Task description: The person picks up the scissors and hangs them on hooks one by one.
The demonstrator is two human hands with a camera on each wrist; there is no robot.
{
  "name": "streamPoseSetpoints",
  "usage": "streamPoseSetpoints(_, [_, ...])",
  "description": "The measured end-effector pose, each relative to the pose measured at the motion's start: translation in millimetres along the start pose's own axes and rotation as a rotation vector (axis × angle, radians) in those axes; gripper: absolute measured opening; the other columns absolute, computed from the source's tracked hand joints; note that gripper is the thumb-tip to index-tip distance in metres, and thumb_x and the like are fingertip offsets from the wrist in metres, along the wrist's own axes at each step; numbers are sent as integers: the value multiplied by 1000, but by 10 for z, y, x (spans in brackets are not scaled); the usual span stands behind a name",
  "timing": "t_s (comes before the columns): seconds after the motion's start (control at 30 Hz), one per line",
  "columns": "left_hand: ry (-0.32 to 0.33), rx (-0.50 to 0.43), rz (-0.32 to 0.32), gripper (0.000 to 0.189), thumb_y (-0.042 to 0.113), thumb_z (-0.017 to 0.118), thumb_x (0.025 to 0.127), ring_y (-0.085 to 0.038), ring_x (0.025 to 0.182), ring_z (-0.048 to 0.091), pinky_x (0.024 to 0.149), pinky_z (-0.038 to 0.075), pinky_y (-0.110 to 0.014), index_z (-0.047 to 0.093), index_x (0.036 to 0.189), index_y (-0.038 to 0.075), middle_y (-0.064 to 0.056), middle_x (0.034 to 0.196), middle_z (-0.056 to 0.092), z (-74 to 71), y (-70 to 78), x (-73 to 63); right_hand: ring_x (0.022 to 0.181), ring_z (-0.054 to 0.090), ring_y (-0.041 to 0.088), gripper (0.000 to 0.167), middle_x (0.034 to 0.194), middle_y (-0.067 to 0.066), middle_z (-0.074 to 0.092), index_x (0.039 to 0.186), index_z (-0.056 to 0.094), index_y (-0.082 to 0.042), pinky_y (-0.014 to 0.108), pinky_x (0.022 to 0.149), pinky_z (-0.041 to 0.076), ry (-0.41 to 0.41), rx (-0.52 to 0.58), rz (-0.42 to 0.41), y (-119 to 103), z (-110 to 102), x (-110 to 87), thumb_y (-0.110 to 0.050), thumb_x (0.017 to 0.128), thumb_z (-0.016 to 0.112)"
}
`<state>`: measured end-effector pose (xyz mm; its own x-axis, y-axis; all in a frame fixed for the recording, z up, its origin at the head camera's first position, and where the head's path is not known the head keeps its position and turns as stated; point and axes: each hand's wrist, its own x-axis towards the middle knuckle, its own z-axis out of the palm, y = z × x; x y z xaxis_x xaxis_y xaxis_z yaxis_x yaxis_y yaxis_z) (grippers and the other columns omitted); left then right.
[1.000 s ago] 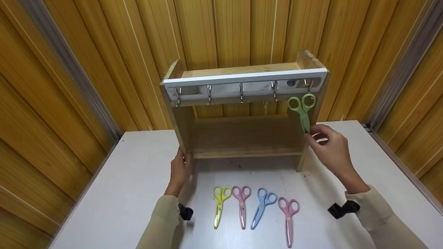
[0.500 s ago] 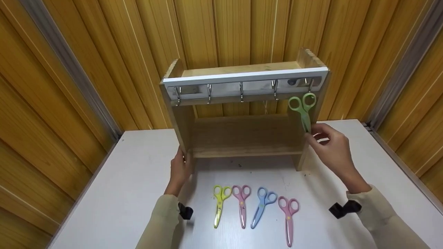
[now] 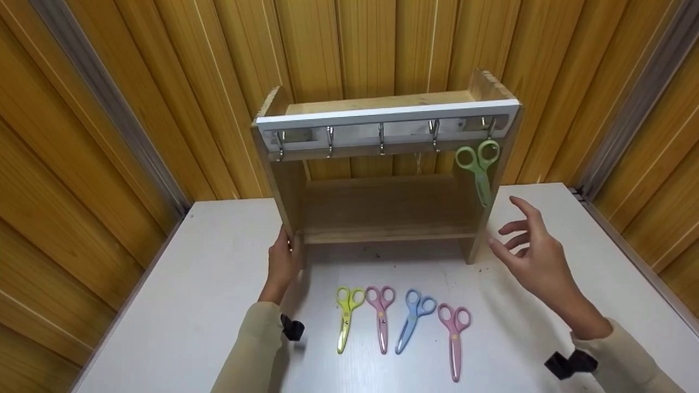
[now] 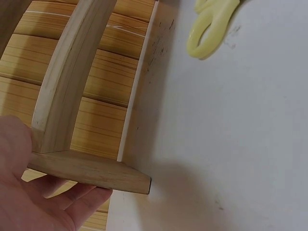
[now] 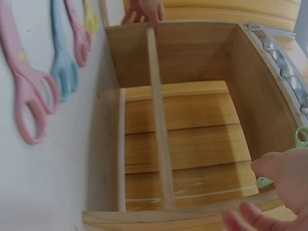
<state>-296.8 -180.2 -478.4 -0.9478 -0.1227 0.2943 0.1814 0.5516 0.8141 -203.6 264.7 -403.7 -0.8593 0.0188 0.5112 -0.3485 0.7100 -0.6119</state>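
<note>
Green scissors (image 3: 479,169) hang by one handle loop from the rightmost metal hook (image 3: 491,129) of a wooden shelf (image 3: 387,237). My right hand (image 3: 538,267) is just to the right of the shelf and below the scissors, apart from them, fingers spread and holding nothing. At the shelf's lower left my left hand (image 3: 283,262) grips the side panel (image 4: 91,171), fingers behind it. On the table before the shelf lie yellow scissors (image 3: 345,322), pink scissors (image 3: 382,322), blue scissors (image 3: 412,322) and another pink pair (image 3: 454,344), handles toward the shelf.
Several bare hooks (image 3: 381,139) line the white strip (image 3: 355,116) along the shelf's top front. The white table (image 3: 229,295) meets wood-grain panel walls (image 3: 366,43) behind and at both sides.
My right hand has let go of the green scissors' blade end and moved down and right, its fingers spreading. The scissors stay on the hook. My left hand keeps its grip on the shelf.
</note>
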Motion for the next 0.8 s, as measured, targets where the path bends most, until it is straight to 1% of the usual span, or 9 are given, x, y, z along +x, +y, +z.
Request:
streamPoseSetpoints(0.07, [-1, 0, -13, 52, 18, 47, 111, -35, 133, 57, 105, 49, -51, 32, 160, 8, -18, 155, 48, -8, 11, 8, 82, 68, 18, 89, 105, 11, 67, 161, 28, -20, 13, 67, 52, -47, -19, 15, -23, 28, -86, -14, 90, 81])
streamPoseSetpoints(0.13, [-2, 1, -20, 52, 18, 46, 111, -35, 133, 57, 105, 49, -51, 32, 160, 8, -18, 155, 47, -11, 15, 14, 83, 68, 22, 91, 106, 12, 66, 162, 26, -20, 17, 67, 53, -105, -37, 38, -46, 59, -170, -15, 90, 82])
streamPoseSetpoints(0.23, [-3, 8, -18, 53, 19, 46, 111, -35, 132, 58, 104, 50, -50, 30, 161, 8, -18, 155, 47, -8, 15, 16, 84, 67, 22, 90, 109, 12, 65, 161, 26, -17, 24, 66, 55, -208, -77, 72, -72, 114, -293, -21, 90, 82])
streamPoseSetpoints(0.37, [0, 11, -11, 54, 19, 46, 111, -33, 129, 60, 101, 52, -49, 29, 162, 8, -18, 155, 48, -3, 7, 16, 85, 65, 20, 85, 111, 11, 65, 158, 33, -15, 30, 65, 54, -364, -134, 115, -103, 187, -431, -28, 90, 82])
streamPoseSetpoints(0.5, [6, -4, -3, 54, 18, 47, 111, -33, 129, 60, 102, 52, -49, 31, 161, 7, -19, 154, 49, -5, 3, 25, 81, 62, 16, 78, 106, 7, 65, 155, 42, -22, 29, 60, 52, -537, -146, 162, -130, 238, -531, -32, 89, 82])
streamPoseSetpoints(0.6, [5, -14, -1, 54, 18, 47, 111, -33, 131, 59, 103, 51, -50, 31, 161, 7, -19, 154, 49, -8, 6, 28, 75, 58, 15, 71, 98, 2, 63, 151, 50, -25, 27, 56, 52, -642, -131, 195, -141, 275, -601, -33, 88, 82])
streamPoseSetpoints(0.7, [-2, -18, -11, 55, 18, 47, 111, -33, 131, 59, 102, 51, -49, 30, 162, 9, -18, 155, 48, -10, 7, 14, 73, 56, 14, 64, 92, -3, 61, 146, 56, -27, 25, 57, 52, -712, -120, 206, -144, 322, -673, -37, 88, 82])
streamPoseSetpoints(0.8, [7, -4, -9, 53, 17, 48, 110, -34, 124, 63, 97, 55, -49, 33, 160, 8, -19, 152, 51, -10, 3, -8, 75, 56, 11, 59, 90, -9, 61, 140, 61, -27, 24, 59, 51, -745, -132, 158, -133, 369, -750, -43, 88, 81])
